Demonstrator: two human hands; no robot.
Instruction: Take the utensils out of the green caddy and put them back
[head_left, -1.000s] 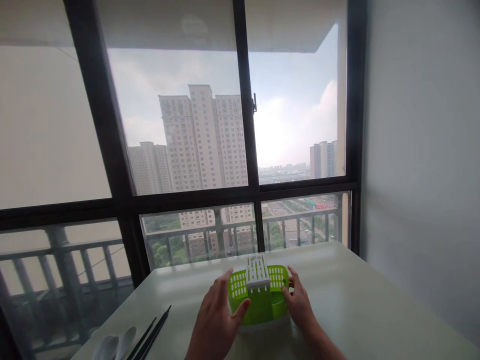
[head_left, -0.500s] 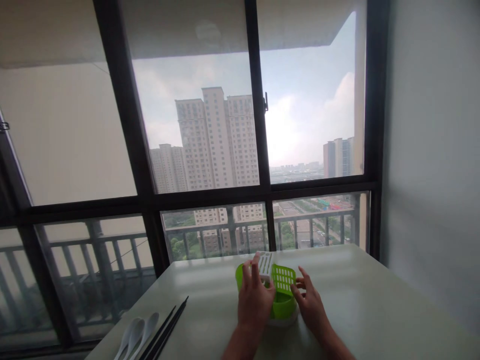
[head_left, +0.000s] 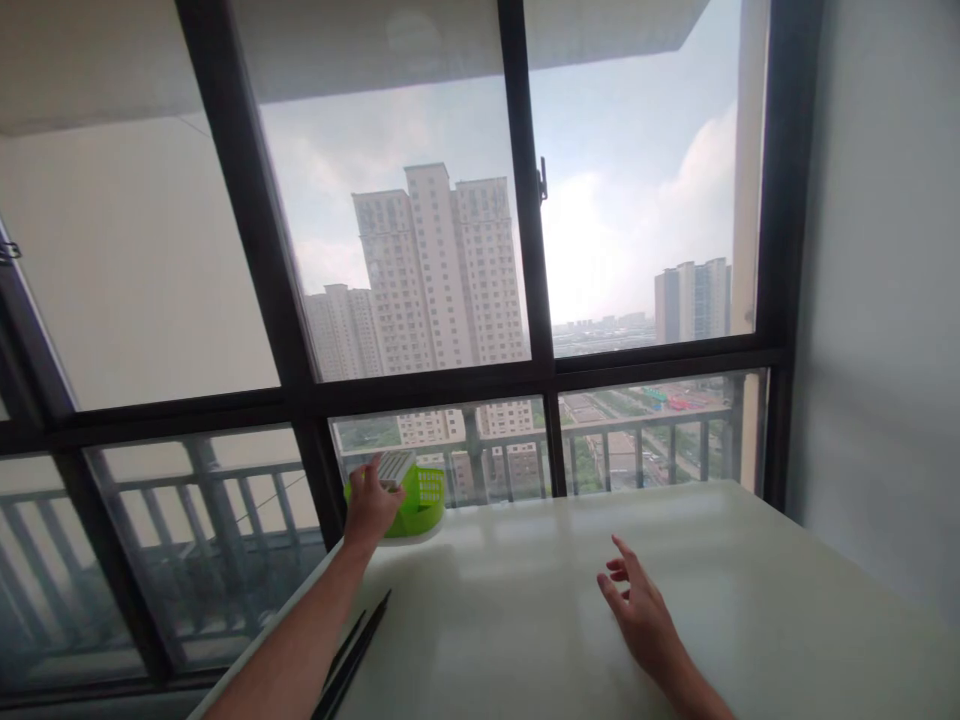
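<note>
At the table's far left corner, my left hand point(head_left: 372, 508) grips a bright green cutlery holder point(head_left: 421, 515) by its left side. The holder has a grid-pierced wall, a white slotted piece point(head_left: 395, 467) on top and a pale base. My fingers partly cover its left compartment. I cannot tell whether the base touches the tabletop. Well apart from it, my right hand point(head_left: 636, 608) hovers over the right part of the table with fingers spread and nothing in them. Black chopsticks point(head_left: 358, 650) lie near my left forearm, which partly covers them.
The pale glossy table point(head_left: 525, 620) reaches up to a dark-framed window point(head_left: 420, 390). A grey wall point(head_left: 877, 350) stands on the right. Balcony railings point(head_left: 480, 460) and tall buildings show beyond the glass.
My left hand has carried the cutlery holder left and away to the far corner. My right hand has come off it. My left forearm now hides the white spoons.
</note>
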